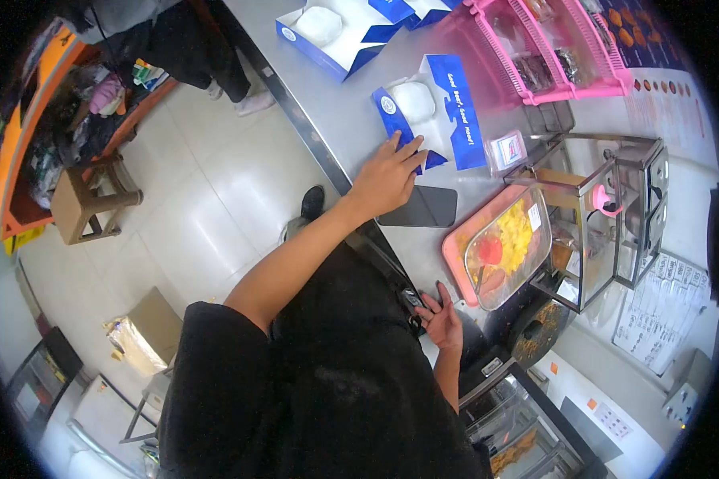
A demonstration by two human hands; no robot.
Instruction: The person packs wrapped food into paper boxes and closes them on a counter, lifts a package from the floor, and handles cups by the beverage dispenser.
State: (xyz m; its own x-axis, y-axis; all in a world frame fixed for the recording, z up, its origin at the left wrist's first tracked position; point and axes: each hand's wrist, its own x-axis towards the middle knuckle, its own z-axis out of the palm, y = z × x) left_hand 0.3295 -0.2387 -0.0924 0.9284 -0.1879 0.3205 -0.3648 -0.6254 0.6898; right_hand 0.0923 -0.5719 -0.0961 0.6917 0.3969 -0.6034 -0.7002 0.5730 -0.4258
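My left hand reaches over the steel table with its fingers apart, the tips touching the near end of an open blue-and-white cardboard box. A round white container sits inside that box. Just beside this hand, a dark phone lies flat on the tabletop. By the table's front edge is my right hand, fingers spread and nothing visible in them. It is near a pink tray that carries a clear tub of yellow food with a red scoop.
More blue-and-white boxes stand farther along the table. A pink basket rack holds small packets. Beyond the tub is a glass-sided metal case. Another person's dark-trousered leg shows at upper left, near a brown stool.
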